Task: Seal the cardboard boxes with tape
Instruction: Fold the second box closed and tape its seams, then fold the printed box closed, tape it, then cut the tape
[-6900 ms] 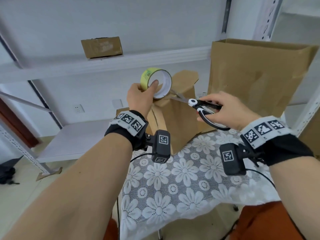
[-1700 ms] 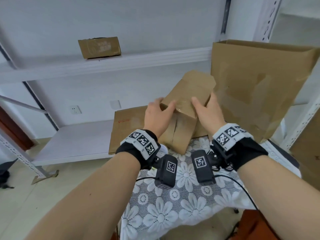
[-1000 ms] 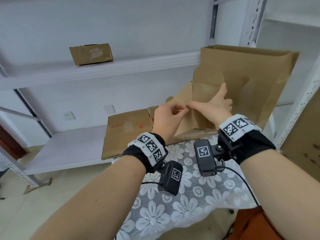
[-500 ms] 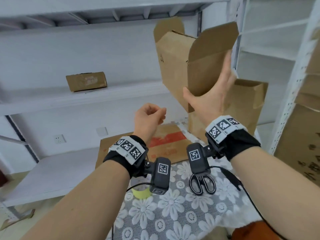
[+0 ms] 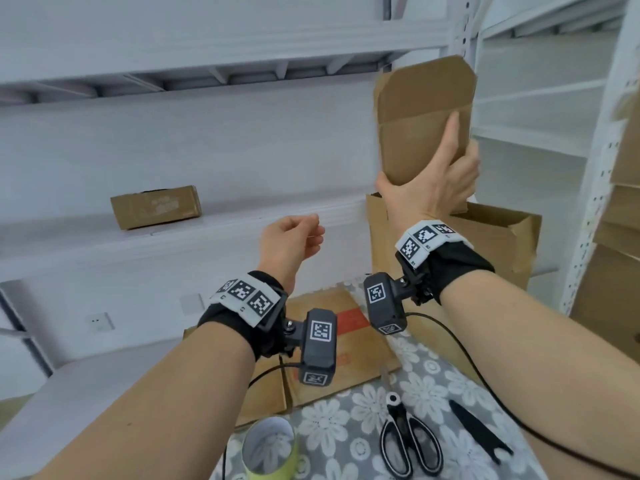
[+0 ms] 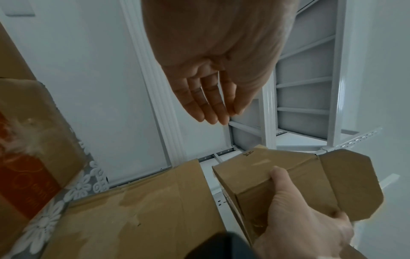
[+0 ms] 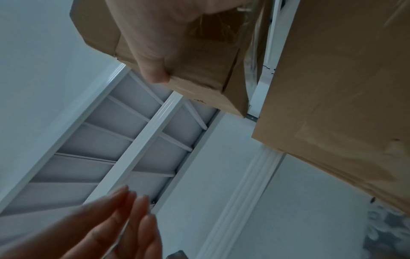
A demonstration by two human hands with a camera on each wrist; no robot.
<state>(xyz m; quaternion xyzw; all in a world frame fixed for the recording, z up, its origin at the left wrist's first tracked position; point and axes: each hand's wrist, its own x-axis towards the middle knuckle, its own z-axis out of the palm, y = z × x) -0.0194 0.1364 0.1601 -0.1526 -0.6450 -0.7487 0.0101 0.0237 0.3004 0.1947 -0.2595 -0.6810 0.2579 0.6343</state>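
No legible text anywhere; the flat carton (image 5: 341,344) bears only a red band and blurred print

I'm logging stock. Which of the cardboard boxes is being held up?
The small box gripped in the right hand, raised near the upper shelf. The others rest on the shelf or table.

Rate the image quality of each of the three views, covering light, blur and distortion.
Head view: bright and even, sharp on the scissors and tape roll, with shelf lines bowed by the wide lens. Left wrist view: dimmer and bluish, the left hand oversized, the small box fairly crisp. Right wrist view: darkest, the left hand's fingers smeared, the right hand soft.
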